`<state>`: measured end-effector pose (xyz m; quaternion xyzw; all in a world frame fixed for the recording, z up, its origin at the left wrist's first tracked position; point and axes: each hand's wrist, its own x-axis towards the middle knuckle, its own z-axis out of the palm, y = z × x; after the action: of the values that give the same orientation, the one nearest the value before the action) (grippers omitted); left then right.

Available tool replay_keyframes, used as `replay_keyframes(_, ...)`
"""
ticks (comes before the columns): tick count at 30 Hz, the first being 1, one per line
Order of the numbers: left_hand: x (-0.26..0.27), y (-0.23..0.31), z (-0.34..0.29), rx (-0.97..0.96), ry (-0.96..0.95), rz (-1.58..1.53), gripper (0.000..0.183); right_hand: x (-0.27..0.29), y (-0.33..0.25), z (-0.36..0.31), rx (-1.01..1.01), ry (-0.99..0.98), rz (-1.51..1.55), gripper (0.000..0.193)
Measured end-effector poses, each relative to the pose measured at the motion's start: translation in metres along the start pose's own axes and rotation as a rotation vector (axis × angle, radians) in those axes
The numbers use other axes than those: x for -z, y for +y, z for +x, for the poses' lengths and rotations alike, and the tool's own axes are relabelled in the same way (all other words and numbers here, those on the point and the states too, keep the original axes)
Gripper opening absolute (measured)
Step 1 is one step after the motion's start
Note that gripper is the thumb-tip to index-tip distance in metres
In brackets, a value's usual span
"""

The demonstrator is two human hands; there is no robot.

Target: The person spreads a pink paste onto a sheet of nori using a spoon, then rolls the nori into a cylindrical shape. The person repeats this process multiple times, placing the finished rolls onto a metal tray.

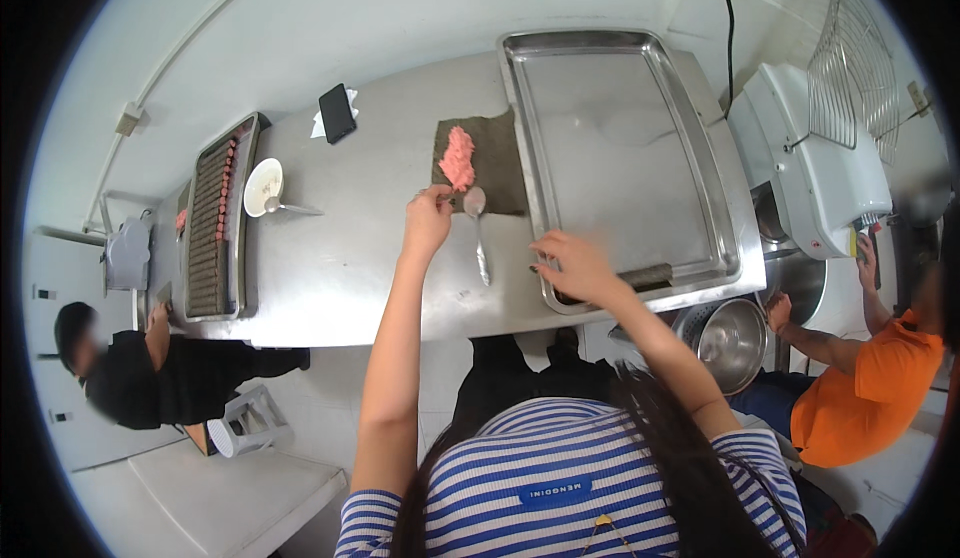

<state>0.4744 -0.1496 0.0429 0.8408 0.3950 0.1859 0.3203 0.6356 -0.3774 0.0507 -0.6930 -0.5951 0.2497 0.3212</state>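
A dark green sheet, apparently seaweed (495, 153), lies flat on the steel table with a lump of pink paste (457, 161) along its left part. My left hand (430, 220) is closed at the sheet's near left corner, thumb and fingertips pinched on its edge. Just right of those fingertips rests a metal spoon (479, 248), its bowl on the sheet and its handle pointing toward me. Slightly blurred, my right hand (582, 270) is over the near left rim of a large steel tray (620, 138), fingers apart. A dark roll (645, 277) lies inside the tray's near edge, partly behind that hand.
At left, a second tray (247, 258) holds several dark rolls with pink ends. Beside it are a white bowl (263, 186) with a spoon and a black phone (337, 114). A white machine (810, 163) stands at right. Two people work at either side, near a steel pot (733, 343) and stool (248, 421).
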Motion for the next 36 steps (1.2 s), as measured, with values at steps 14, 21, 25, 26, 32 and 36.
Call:
replay_keyframes(14,-0.031,-0.092,0.101,0.199,-0.14,-0.228,0.025,-0.131,-0.029,0.062,-0.536,0.541,0.206,0.012)
replay_keyframes(21,-0.012,-0.141,0.078,0.141,-0.195,-0.194,0.021,-0.139,-0.022,0.036,-0.555,0.685,0.52,0.012)
replay_keyframes(25,0.051,-0.143,0.03,0.355,-0.237,-0.354,0.024,-0.128,-0.017,0.059,-0.575,0.668,0.441,0.014)
replay_keyframes(26,0.061,-0.157,0.015,0.363,-0.21,-0.363,0.024,-0.126,-0.016,0.069,-0.566,0.658,0.411,0.015)
replay_keyframes(32,0.12,-0.213,-0.081,0.561,-0.051,-0.347,0.027,-0.128,0.014,0.116,-0.459,0.649,0.312,0.016)
replay_keyframes(36,0.143,-0.243,-0.133,0.676,0.063,-0.379,0.026,-0.126,0.04,0.133,-0.381,0.661,0.143,0.015)
